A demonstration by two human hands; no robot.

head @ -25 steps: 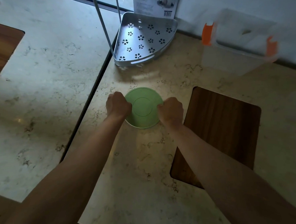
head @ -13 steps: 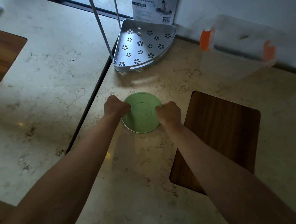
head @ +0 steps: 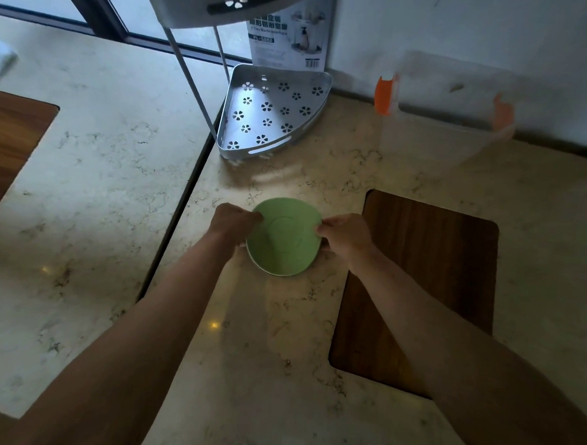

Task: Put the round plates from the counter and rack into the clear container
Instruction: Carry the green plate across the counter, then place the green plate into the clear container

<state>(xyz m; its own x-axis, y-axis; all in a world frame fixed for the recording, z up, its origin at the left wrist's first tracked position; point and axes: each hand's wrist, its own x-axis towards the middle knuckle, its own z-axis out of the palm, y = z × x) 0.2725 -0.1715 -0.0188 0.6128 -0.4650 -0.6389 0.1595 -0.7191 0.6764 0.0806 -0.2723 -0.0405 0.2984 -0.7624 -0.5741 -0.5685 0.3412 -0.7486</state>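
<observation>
A round green plate is at the middle of the marble counter, its base ring facing up. My left hand grips its left rim and my right hand grips its right rim. The plate looks slightly tilted, near edge raised off the counter. The clear container with orange latches stands at the back right against the wall. The grey corner rack stands behind the plate; its lower shelf shows no plates, and the upper shelf is seen only from below.
A dark wooden board lies inset on the right of the plate, another at far left. A gap divides the two counter slabs. A printed box leans behind the rack.
Both hands have kept hold of the green plate and tilted it a little. The view has tipped upward, showing the rack's upper shelf.
</observation>
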